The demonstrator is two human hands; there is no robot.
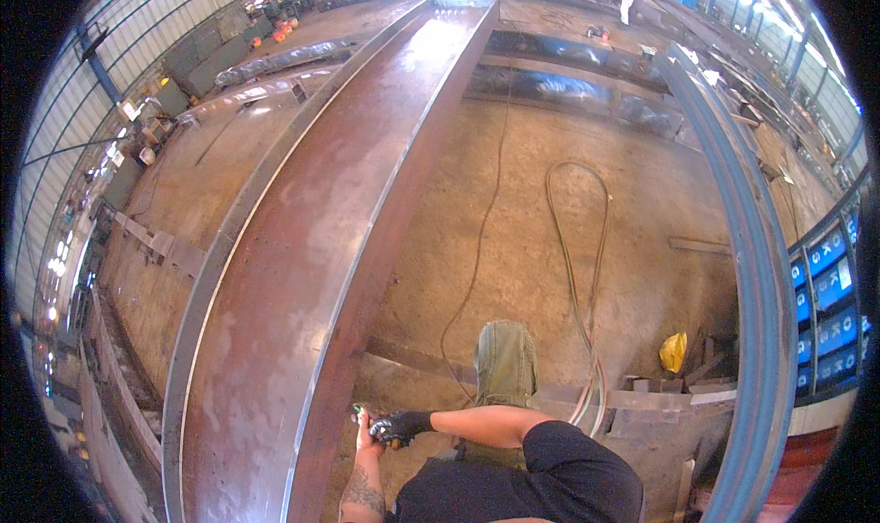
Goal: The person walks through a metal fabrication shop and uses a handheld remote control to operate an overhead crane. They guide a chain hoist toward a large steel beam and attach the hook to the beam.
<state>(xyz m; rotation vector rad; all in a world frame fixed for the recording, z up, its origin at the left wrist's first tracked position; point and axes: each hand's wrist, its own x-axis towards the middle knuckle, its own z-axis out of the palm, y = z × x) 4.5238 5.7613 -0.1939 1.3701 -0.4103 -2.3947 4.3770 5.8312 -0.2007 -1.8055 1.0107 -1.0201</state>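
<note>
My left hand [366,431], on a tattooed forearm, is raised close to the right wall of a long steel beam [302,220]. Its fingers look curled, and a small greenish bit shows at their tip, too small to name. Across from the right comes my right hand [401,427] in a dark glove, its fingers bent and meeting the left hand. What lies between the two hands is hidden. Reddish brown along its broad channel, the beam runs from the lower left to the far end, with raised edges on both sides.
A looped hose [576,275] and a thin cable [490,211] lie on the brown floor. At the right stands a long blue-grey beam [747,248]; near it are a yellow object [673,352] and blue containers [830,294]. A person [627,5] stands far off.
</note>
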